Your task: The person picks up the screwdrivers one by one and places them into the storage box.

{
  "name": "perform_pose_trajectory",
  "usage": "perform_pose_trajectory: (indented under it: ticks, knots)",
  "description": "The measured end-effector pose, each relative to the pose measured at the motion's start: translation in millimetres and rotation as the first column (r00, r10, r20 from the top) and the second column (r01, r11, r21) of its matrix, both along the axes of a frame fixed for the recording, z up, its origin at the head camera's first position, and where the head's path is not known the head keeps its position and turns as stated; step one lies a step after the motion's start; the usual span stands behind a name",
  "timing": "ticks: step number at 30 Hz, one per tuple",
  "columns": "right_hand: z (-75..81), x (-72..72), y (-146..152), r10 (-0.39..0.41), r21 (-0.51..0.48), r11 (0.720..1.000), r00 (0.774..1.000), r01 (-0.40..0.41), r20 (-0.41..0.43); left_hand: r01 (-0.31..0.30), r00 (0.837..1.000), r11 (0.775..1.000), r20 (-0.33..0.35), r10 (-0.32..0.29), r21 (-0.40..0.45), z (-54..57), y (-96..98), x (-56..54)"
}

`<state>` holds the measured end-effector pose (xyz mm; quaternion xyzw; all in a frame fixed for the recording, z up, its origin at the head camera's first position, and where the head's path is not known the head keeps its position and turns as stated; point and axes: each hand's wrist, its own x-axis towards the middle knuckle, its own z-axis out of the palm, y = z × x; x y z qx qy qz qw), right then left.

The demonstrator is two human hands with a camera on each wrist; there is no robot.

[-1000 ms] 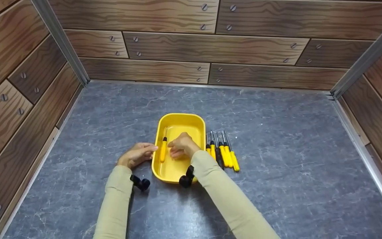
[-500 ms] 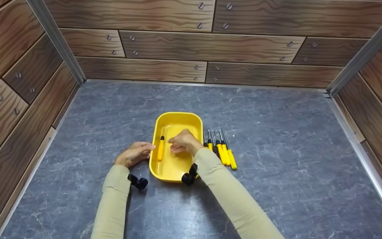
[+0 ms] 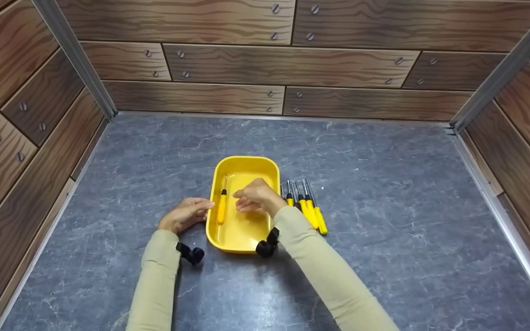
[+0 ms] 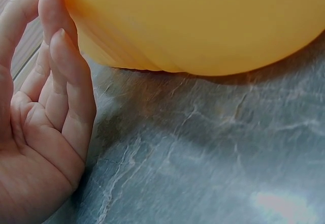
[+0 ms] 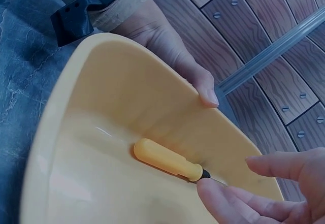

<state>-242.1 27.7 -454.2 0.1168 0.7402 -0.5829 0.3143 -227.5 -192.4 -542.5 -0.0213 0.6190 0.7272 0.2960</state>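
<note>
Plank-patterned walls (image 3: 228, 64) enclosed a grey marbled bench (image 3: 407, 193), with the yellow tray (image 3: 246, 236) upon it. At the tray's left side was the left hand (image 3: 184, 216); too hard a pull there could probably have tipped or dragged the tray, since no other hold on it showed. Inside the tray, along its left wall, lay one screwdriver (image 3: 222, 209), handle toward the near end and shaft toward the far end. Its rounded handle looked likely to roll if the tray tilted or a finger nudged it. Right of that screwdriver, within the tray's outline, hung the right hand (image 3: 256, 195). Just beyond the tray's right side the other screwdrivers (image 3: 311, 214) lay close together, partly covered from above by the right sleeve (image 3: 322, 264); a careless sweep of that forearm, or a shove of the tray rightward, could have scattered them.

As for the grips, the left one was pinched on the tray's left rim, one digit over the edge and fingertips against the outer wall. The right grip stood spread, thumb well clear of the fingers, holding nothing; a fingertip crossed in front of the shaft in the right wrist view, but whether it touched could not be told.
</note>
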Motion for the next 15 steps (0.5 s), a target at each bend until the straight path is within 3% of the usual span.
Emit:
perform_pose_trajectory:
  ticks: [15]
  knots:
    - [10.7, 0.8, 13.0, 0.058, -0.011, 0.998, 0.998, -0.059, -0.038, 0.007, 1.0, 1.0, -0.017, -0.006, 0.015, 1.4, 0.7, 0.8]
